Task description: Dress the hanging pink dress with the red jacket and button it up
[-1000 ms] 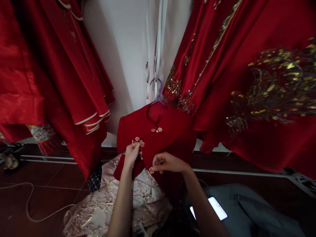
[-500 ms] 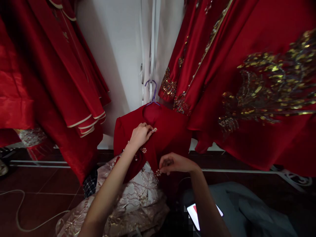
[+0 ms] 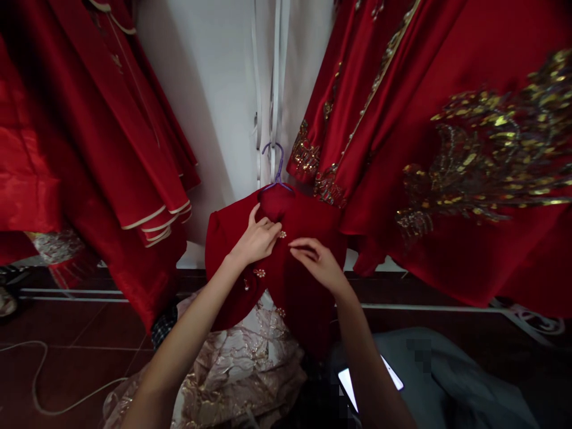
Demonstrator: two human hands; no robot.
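Observation:
A small red dress [image 3: 308, 226] with pearl flower fastenings hangs on a purple hanger [image 3: 276, 167] against the white wall. My left hand [image 3: 259, 238] pinches the fabric at the top fastening [image 3: 282, 234] just under the collar. My right hand [image 3: 317, 262] rests on the dress front beside it, fingers bent and reaching toward that same fastening. Two lower fastenings [image 3: 259, 273] show below my left wrist.
Long red gowns hang at left [image 3: 111, 131] and right [image 3: 447, 149], the right one with gold sequin embroidery. A pale gold brocade garment [image 3: 241, 369] lies heaped on the dark tiled floor. A lit phone [image 3: 353, 387] lies on grey cloth. A white cable [image 3: 40, 387] loops at lower left.
My left hand rose from the middle fastening to the top one. My right hand let go of the lowest fastening and moved up beside my left hand.

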